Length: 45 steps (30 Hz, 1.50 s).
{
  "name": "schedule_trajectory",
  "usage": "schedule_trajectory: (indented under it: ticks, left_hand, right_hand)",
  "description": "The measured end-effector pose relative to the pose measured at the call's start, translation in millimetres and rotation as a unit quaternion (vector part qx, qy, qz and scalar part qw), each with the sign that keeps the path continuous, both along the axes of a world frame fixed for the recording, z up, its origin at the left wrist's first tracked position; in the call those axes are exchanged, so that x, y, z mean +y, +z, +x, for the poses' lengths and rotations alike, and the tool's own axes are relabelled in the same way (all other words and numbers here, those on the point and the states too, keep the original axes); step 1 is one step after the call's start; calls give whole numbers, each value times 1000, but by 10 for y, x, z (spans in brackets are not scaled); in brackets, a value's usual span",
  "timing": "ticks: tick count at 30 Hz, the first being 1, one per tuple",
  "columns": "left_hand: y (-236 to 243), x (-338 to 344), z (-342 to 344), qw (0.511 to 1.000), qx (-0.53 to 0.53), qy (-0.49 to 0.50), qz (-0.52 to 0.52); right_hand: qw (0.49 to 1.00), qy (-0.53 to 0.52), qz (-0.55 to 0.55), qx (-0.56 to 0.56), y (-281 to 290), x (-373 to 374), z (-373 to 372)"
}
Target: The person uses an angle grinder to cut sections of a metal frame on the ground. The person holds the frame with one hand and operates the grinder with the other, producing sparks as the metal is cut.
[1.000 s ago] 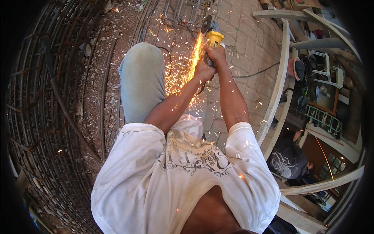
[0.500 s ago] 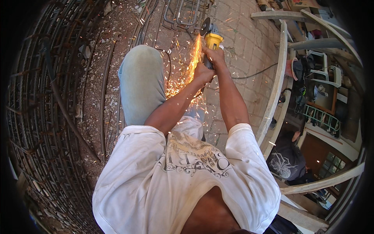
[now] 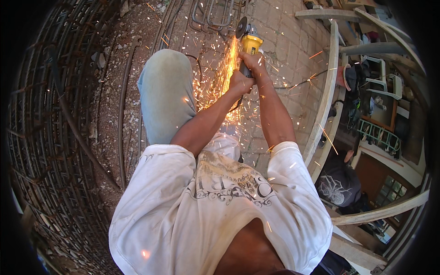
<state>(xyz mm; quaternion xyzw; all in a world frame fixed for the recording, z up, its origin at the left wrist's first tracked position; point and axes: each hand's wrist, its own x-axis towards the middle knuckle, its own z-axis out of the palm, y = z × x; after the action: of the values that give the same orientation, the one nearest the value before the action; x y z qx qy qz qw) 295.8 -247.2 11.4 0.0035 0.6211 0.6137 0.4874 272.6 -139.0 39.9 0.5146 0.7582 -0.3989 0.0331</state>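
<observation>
A yellow and black angle grinder is held out ahead of me, its dark disc throwing a bright stream of sparks back toward my knees. My right hand is closed on the grinder's body just below the yellow housing. My left hand is closed on its dark rear part, nearer to me. What the disc touches is too hidden by sparks to tell. Bent steel bars lie just beyond the disc, and a dark cord runs off to the right. My jeans-clad left knee is beside the sparks.
Stacked rebar cages fill the left side, with loose bars on gravel beside them. Paving bricks lie under the work. Pale timber rails line the right, with white chairs and a person in dark clothing beyond.
The grinder and both my hands stay in about the same place, with only slight shifts. The spray of sparks changes shape, with stray streaks now reaching farther right.
</observation>
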Motion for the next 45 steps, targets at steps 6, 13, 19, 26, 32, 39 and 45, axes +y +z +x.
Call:
schedule_trajectory:
  ticks: [6,13,19,26,32,39,45]
  left_hand:
    - [6,-4,19,999,8,38,30]
    - [-15,34,26,999,-43,18,2]
    - [51,-14,33,999,-4,34,34]
    - [76,-34,2,999,-34,15,34]
    - [-25,25,48,997,-38,40,53]
    - [-41,35,67,998,-41,41,32]
    - [-47,69,54,999,-17,40,20]
  right_hand:
    - [999,-5,24,22,3,-13,14]
    - [999,6,46,18,-86,37,11]
    - [1000,10,2,17,3,-4,15]
    - [1000,-3,29,-4,126,-83,1]
    - [999,-17,28,-20,120,-76,-41]
    - [1000,-9,1,-21,49,-12,6]
    - [998,20,51,-17,-104,97,-29]
